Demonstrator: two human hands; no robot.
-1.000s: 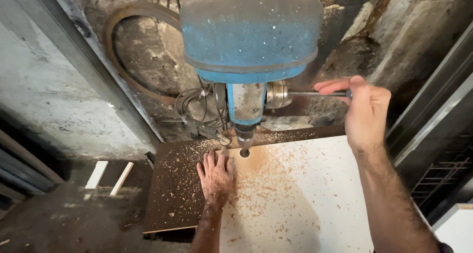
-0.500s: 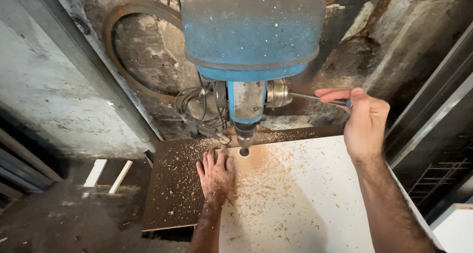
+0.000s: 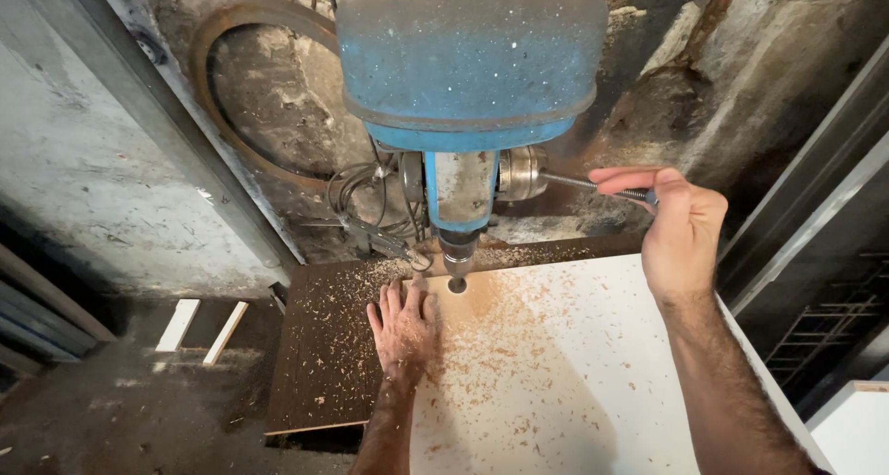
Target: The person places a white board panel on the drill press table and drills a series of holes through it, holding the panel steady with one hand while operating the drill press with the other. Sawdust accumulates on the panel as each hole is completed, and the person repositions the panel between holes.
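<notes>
A blue drill press (image 3: pixel 468 63) hangs over a white board (image 3: pixel 574 382) strewn with wood shavings. Its bit (image 3: pixel 457 269) stands just above a round hole (image 3: pixel 457 285) in the board. My left hand (image 3: pixel 405 327) lies flat on the board's left edge, fingers spread, just left of the hole. My right hand (image 3: pixel 681 230) is raised at the right and grips the thin metal feed lever (image 3: pixel 593 185) that sticks out from the machine's hub.
A dark brown panel (image 3: pixel 329 355) lies under the white board, also covered in shavings. A rusty ring (image 3: pixel 245 86) leans on the rough wall behind. Two pale wood strips (image 3: pixel 199 327) lie on the floor at left. Metal frames (image 3: pixel 815 243) stand at right.
My right hand has come down a little with the lever. The bit still sits at the hole. My left hand has stayed in place on the board.
</notes>
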